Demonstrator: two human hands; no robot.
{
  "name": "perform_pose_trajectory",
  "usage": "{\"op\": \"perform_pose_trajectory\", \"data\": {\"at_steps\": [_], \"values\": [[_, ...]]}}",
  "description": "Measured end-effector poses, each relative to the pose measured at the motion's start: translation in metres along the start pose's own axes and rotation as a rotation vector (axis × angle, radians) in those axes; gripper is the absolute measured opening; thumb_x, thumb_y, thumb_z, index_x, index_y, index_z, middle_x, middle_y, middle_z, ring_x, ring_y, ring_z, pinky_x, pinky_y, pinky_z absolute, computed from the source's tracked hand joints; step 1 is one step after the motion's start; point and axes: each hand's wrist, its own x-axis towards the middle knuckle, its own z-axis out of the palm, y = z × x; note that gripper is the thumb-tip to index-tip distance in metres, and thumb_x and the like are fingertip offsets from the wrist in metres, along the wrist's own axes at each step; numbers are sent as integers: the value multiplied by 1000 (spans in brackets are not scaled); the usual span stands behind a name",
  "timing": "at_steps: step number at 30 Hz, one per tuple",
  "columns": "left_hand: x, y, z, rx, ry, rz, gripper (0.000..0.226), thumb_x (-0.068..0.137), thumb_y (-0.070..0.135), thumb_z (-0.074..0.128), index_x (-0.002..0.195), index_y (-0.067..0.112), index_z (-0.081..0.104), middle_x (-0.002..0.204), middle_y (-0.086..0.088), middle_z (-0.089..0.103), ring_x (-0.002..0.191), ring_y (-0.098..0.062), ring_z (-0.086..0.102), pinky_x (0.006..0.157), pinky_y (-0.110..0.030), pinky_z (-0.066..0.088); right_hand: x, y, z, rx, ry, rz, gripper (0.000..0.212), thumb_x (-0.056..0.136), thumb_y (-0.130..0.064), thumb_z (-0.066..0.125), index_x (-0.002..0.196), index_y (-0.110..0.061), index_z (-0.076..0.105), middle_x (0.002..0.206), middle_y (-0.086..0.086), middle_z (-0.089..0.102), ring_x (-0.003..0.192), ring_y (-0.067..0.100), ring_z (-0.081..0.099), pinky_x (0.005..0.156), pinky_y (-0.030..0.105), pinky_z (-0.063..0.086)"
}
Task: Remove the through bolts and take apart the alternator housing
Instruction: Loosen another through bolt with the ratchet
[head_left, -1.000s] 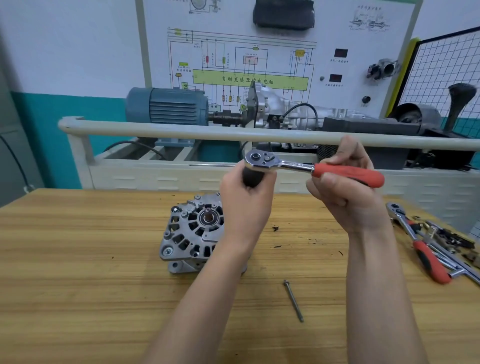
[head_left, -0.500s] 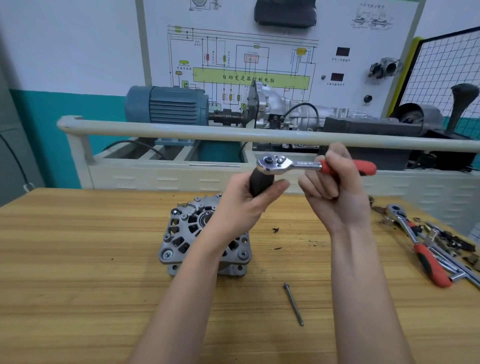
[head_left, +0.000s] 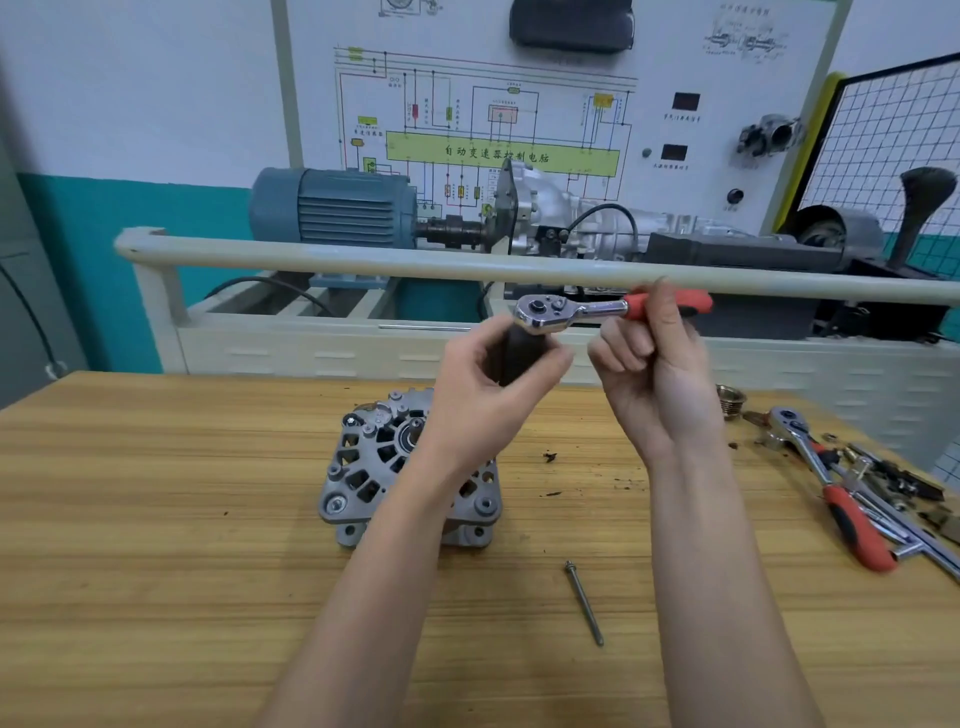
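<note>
On the white training board with the printed wiring diagram (head_left: 519, 104) behind the bench, we read one line clearly: "自动变速器控制电脑", in dark characters on the long yellow-green rectangle (head_left: 503, 154). The smaller captions under the two dark display windows (head_left: 680, 124) are too blurred for us to read.

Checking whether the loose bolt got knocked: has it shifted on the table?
No. The bolt lies at the same spot and angle, right of and nearer than the alternator.

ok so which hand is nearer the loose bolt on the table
Neither clearly. The bolt lies on the table; the right hand and left hand are both raised holding the ratchet, the right more above it.
</note>
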Motion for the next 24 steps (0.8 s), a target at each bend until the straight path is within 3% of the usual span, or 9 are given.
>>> {"op": "perform_pose_trajectory", "data": {"at_steps": [1, 4, 10, 13, 15, 18, 21, 24], "values": [[0, 2, -2, -56, -34, 10, 2, 88, 2, 63, 88, 3, 62, 70, -11, 60, 69, -15, 58, 66, -23, 49, 2, 3, 1, 32, 13, 7, 21, 83, -29, 59, 81, -11, 48, 47, -8, 37, 43, 3, 33, 45, 16, 32], [1, 3, -4, -170, -97, 10, 14, 87, 4, 59, 101, 1, 60, 73, -9, 60, 64, -20, 57, 65, -25, 49, 2, 4, 2, 71, 21, 17, 19, 86, -27, 56, 81, -12, 46, 47, -8, 38, 44, 4, 33, 46, 17, 31], [1, 4, -2, -107, 22, -23, 13, 85, 4, 65, 95, -3, 63, 76, -19, 61, 65, -23, 59, 67, -32, 52, -23, -2, 15, -88, 58, -97, 33, 88, -11, 57, 57, -18, 48, 38, -9, 31, 36, 4, 25, 42, 19, 20], [0, 3, 2, -82, 54, -14, 15, 84, 6, 68, 92, -6, 64, 78, -25, 63, 68, -32, 62, 70, -41, 54, -52, 9, 23, -132, 116, -206, 28, 85, -7, 55, 61, -21, 56, 38, -9, 32, 35, 3, 26, 41, 18, 26], [-1, 5, 2, -69, 34, -27, 10, 84, 5, 68, 90, -2, 66, 75, -18, 64, 67, -28, 62, 69, -39, 54, -62, 13, 26, -133, 165, -227, 24, 83, -7, 55, 64, -21, 58, 37, -10, 31, 33, 3, 25, 40, 17, 27], [-2, 5, -6, -112, -25, -107, 4, 83, 12, 71, 85, 12, 68, 67, -2, 63, 64, -16, 60, 62, -31, 48, -56, 8, 26, -135, 155, -185, 24, 85, -9, 54, 64, -13, 42, 36, -9, 29, 33, 4, 23, 39, 18, 24], [-3, 6, -15, -102, -109, -164, 6, 83, 22, 71, 79, 19, 66, 60, -1, 57, 57, -14, 52, 60, -32, 41, -33, 4, 24, -140, 101, -89, 37, 89, -11, 52, 60, -13, 28, 34, -8, 26, 33, 5, 19, 38, 18, 21], [-3, 9, -11, -88, -108, -170, 21, 83, 21, 67, 67, 14, 57, 54, -1, 43, 50, -14, 38, 52, -28, 32, -4, 2, 30, -136, 73, 26, 49, 93, -14, 45, 46, -12, 34, 32, -7, 22, 32, 7, 16, 36, 19, 17]]}}
